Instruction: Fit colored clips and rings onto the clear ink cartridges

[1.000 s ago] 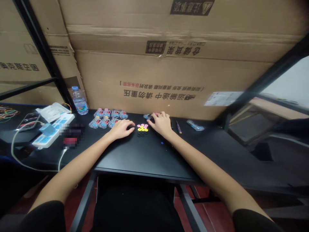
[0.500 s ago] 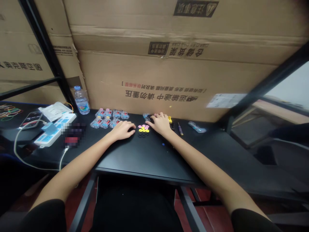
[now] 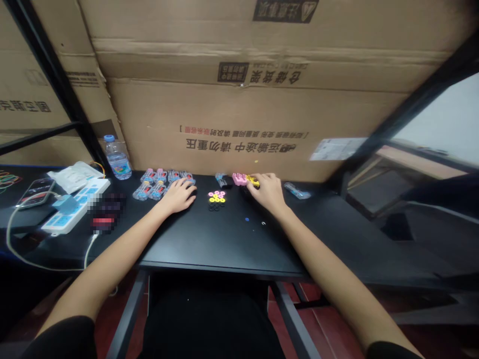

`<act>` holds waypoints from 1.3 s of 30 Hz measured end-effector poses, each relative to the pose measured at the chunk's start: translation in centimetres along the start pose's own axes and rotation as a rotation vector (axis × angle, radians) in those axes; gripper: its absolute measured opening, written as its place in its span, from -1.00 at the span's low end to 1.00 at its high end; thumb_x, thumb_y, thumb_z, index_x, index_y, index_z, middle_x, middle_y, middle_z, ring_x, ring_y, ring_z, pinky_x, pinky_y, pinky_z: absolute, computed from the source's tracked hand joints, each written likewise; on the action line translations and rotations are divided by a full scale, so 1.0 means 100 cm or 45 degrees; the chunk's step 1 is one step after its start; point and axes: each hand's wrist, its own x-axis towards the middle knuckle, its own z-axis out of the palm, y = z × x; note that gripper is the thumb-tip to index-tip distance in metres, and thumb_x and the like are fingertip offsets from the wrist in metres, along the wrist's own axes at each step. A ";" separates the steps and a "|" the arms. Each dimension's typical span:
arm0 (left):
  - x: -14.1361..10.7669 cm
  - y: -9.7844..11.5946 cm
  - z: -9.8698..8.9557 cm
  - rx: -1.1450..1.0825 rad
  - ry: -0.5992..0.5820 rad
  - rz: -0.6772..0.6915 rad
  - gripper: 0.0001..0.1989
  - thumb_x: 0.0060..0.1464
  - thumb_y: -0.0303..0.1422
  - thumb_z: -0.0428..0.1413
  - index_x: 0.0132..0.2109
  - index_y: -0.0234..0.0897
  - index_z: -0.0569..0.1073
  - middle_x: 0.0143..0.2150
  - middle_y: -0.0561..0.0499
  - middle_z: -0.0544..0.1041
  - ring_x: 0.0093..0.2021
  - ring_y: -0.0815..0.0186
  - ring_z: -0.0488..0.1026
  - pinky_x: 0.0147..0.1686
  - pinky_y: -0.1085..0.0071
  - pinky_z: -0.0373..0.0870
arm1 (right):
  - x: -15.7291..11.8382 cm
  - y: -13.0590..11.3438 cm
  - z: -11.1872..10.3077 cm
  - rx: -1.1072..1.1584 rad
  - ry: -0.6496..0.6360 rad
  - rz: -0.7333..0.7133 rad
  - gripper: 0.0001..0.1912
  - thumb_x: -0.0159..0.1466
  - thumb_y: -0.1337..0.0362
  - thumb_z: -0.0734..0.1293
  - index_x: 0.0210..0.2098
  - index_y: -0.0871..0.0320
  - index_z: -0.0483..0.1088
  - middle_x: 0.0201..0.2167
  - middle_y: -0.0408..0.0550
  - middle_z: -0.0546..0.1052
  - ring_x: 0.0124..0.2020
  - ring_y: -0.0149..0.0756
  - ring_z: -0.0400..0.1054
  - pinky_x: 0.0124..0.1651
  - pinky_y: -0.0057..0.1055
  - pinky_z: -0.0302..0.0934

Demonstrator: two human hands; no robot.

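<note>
- Cardboard cartons (image 3: 243, 124) with upside-down printing stand behind a black bench (image 3: 209, 244), seen from the head camera.
- Left hand (image 3: 178, 196) lies palm down beside a row of clear plastic cases (image 3: 149, 189), its fingertips near them; whether its grip holds anything cannot be told.
- Right hand (image 3: 267, 192) reaches over pink and yellow plastic pieces (image 3: 245, 179), fingertips (image 3: 254, 182) on them; its grip cannot be read.
- Pink, yellow and black rings (image 3: 216, 200) sit in a cluster between the hands.
- Water bottle (image 3: 118, 163) stands upright at the bench's back edge, left of the cases.
- Power strip (image 3: 75, 207) lies further left.
</note>
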 end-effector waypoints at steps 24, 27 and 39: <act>0.006 0.003 -0.024 -0.168 -0.053 0.124 -0.72 0.40 -0.27 0.08 0.12 -0.14 0.60 0.10 -0.11 0.60 0.10 0.07 0.53 0.14 0.10 0.41 | 0.003 -0.017 0.007 -0.008 -0.174 -0.013 -0.76 0.31 0.20 0.37 -0.42 0.13 0.62 -0.14 0.16 0.54 -0.04 0.06 0.33 -0.04 -0.11 0.22; 0.005 0.003 -0.022 -0.154 -0.036 0.104 -0.72 0.39 -0.26 0.09 0.14 -0.13 0.59 0.15 -0.11 0.59 0.16 0.03 0.50 0.19 0.04 0.39 | 0.003 -0.019 0.004 0.081 -0.064 0.049 -0.77 0.27 0.23 0.39 -0.51 0.12 0.53 -0.18 0.15 0.52 -0.07 0.06 0.33 -0.04 -0.08 0.25; 0.003 0.060 -0.029 -0.519 0.142 0.134 -0.20 0.26 0.00 0.27 0.49 -0.09 0.19 0.45 -0.18 0.36 0.41 -0.06 0.35 0.35 -0.03 0.34 | -0.022 -0.099 -0.004 1.442 -0.412 0.213 -0.60 0.29 -0.09 0.45 -0.32 0.14 0.61 -0.45 -0.08 0.57 -0.45 -0.28 0.34 -0.32 -0.29 0.28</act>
